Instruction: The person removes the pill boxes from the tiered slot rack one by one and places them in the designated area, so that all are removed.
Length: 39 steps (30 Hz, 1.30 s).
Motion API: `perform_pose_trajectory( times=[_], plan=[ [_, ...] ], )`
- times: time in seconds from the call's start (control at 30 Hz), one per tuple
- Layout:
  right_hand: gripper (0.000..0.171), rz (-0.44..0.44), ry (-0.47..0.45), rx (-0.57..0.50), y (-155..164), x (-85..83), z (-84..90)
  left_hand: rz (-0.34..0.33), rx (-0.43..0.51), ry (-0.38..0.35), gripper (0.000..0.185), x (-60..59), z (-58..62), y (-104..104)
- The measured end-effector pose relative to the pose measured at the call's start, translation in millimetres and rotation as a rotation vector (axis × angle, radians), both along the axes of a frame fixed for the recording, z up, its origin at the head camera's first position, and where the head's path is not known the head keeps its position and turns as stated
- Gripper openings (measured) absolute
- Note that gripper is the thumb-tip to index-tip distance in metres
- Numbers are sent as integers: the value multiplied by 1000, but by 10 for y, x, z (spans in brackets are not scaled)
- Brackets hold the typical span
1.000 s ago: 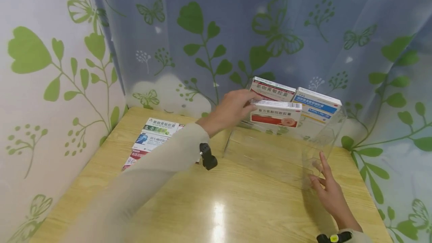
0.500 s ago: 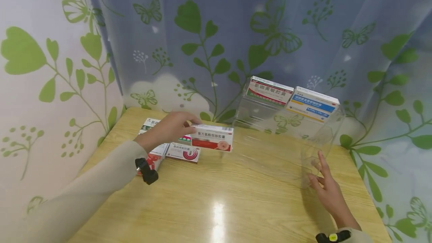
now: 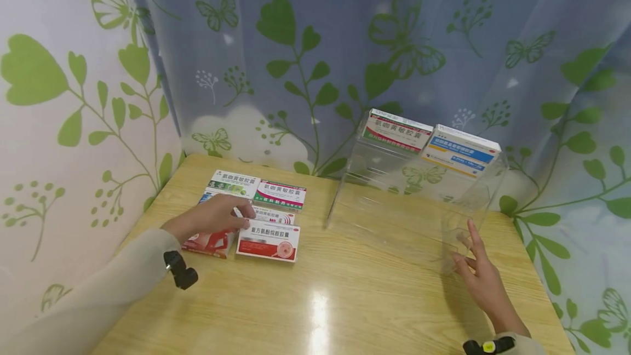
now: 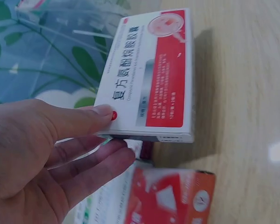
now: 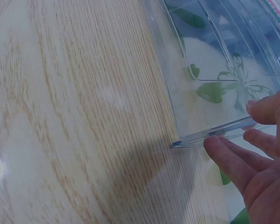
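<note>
My left hand (image 3: 212,217) pinches the left end of a white and red medicine box (image 3: 268,240), low over the table at the front of a group of boxes. In the left wrist view the thumb lies on its printed face, with the fingers (image 4: 91,172) beside and below its end. A clear plastic display rack (image 3: 340,193) stands on the right of the table. My right hand (image 3: 485,284) holds the rack's right side edge between thumb and fingers (image 5: 231,161). On the rack's top tier rest a red-green medicine box (image 3: 396,133) and a blue-white one (image 3: 460,151).
Around my left hand lie a white-green box (image 3: 234,182), a pink-green box (image 3: 281,196), a box with red rings (image 3: 278,216) and a red pack (image 3: 209,242). The wooden table (image 3: 374,300) meets a patterned curtain (image 3: 315,70) behind.
My left hand has carried the white and red medicine box from the rack leftward and down to the grouped boxes. My right hand stays at the rack's edge.
</note>
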State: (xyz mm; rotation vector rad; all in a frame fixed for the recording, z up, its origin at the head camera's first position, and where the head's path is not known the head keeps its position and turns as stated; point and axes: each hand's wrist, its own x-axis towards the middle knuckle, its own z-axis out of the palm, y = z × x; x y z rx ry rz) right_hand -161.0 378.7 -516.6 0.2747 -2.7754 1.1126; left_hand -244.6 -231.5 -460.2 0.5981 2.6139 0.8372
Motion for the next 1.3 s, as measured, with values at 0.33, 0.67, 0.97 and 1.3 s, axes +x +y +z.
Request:
perform_pose_trajectory(
  times=[0.33, 0.67, 0.97, 1.3],
  plan=[
    [90, 3, 17, 2, -6, -8, 6, 35, -13, -36, 13, 23, -240, -98],
    [88, 1, 10, 4, -4, -2, 7, 106, -31, 7, 26, 74, -408, -88],
    [90, 14, 25, -18, -5, -13, 1, 111, -194, -15, 43, 141, -437, -93],
    [89, 9, 12, -21, 12, -15, -15, 92, -110, -17, 32, 136, -484, -120]
  ],
)
